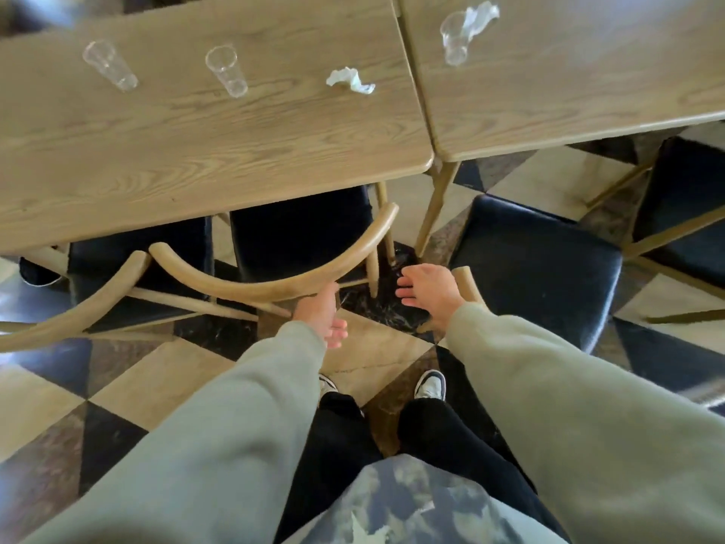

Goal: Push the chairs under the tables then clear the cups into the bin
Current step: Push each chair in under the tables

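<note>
Two wooden tables stand side by side, the left table (196, 151) and the right table (569, 92). On the left one stand two clear plastic cups (112, 66) (227, 72) beside a crumpled napkin (349, 81). A third cup (455, 39) with a napkin in it stands on the right table. A chair with a curved wooden back (274, 276) and black seat sits partly under the left table. My left hand (323, 312) touches the underside of its back rail, fingers relaxed. My right hand (425, 292) is spread open next to the back of another black-seated chair (537, 261), which stands out from the right table.
Another curved-back chair (78, 308) sits at the far left under the left table. A fourth black seat (686, 206) is at the right edge. The floor is checkered tile (372, 359). My feet stand just behind the two chairs.
</note>
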A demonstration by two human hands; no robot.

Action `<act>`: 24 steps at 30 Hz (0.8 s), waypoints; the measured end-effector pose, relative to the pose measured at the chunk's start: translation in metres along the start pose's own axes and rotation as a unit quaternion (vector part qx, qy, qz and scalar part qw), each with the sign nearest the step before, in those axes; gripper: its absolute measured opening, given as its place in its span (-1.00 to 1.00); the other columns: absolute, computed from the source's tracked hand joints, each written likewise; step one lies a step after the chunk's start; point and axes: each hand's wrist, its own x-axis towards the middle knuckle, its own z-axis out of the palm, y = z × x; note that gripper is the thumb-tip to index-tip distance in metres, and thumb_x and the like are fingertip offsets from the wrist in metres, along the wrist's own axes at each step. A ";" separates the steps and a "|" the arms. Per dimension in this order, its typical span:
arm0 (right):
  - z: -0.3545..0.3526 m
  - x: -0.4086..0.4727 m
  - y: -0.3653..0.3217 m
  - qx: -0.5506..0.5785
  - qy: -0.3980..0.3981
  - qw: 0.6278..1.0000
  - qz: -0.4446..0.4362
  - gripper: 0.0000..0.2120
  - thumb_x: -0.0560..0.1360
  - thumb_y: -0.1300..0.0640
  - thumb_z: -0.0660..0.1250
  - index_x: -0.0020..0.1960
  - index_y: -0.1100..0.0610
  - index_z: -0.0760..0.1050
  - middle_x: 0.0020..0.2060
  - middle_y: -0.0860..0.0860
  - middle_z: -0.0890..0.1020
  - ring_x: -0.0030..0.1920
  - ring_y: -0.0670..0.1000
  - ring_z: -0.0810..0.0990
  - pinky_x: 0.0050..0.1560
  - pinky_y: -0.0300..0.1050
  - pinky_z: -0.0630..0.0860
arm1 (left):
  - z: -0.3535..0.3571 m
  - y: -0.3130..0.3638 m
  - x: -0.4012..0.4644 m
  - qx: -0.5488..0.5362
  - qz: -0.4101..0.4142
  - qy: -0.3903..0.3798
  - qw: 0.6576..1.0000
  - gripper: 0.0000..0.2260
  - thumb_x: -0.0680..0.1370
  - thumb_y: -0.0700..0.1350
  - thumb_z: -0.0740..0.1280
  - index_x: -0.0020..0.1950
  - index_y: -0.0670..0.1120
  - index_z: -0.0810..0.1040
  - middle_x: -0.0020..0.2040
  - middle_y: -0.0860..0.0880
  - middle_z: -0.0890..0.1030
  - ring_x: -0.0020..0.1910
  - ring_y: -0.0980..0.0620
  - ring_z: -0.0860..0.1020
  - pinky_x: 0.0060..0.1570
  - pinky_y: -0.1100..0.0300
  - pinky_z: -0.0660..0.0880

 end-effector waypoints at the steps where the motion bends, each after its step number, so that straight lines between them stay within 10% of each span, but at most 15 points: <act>1: -0.018 -0.004 0.005 0.009 0.012 1.000 -0.008 -0.73 0.71 0.16 0.24 0.35 0.21 0.54 0.17 0.08 0.70 0.11 0.05 0.73 0.05 -0.08 0.69 | 0.014 0.005 -0.006 0.006 0.013 -0.010 1.000 -0.49 0.60 0.26 0.28 0.29 -0.16 0.53 0.02 -0.18 0.69 -0.04 -0.14 0.69 -0.13 -0.01 0.62; 11: -0.189 -0.046 0.051 0.146 0.215 0.965 -0.023 -0.91 0.63 0.24 0.31 -0.04 0.16 0.56 -0.25 0.05 0.65 -0.29 -0.02 0.64 -0.24 -0.12 0.62 | 0.157 0.052 -0.042 0.156 0.126 -0.108 0.974 -0.64 0.65 0.08 0.34 0.31 -0.14 0.56 0.05 -0.14 0.69 0.01 -0.10 0.68 -0.12 0.01 0.64; 15: -0.234 -0.066 0.088 0.150 0.302 0.941 0.013 -0.84 0.61 0.20 0.33 -0.15 0.09 0.56 -0.22 0.06 0.66 -0.25 0.02 0.64 -0.14 -0.04 0.63 | 0.196 0.054 -0.037 0.208 0.099 -0.151 0.961 -0.54 0.64 0.08 0.35 0.44 -0.15 0.45 0.22 -0.20 0.63 0.12 -0.18 0.64 0.10 -0.12 0.64; 24: -0.313 -0.096 0.162 0.062 0.470 0.869 0.141 -0.87 0.62 0.02 0.38 0.02 0.08 0.60 0.02 0.09 0.68 0.00 0.09 0.65 0.05 0.02 0.58 | 0.222 0.046 -0.031 0.212 0.081 -0.118 0.967 -0.57 0.56 0.02 0.44 0.37 -0.07 0.45 0.17 -0.17 0.60 0.06 -0.15 0.64 -0.14 -0.03 0.64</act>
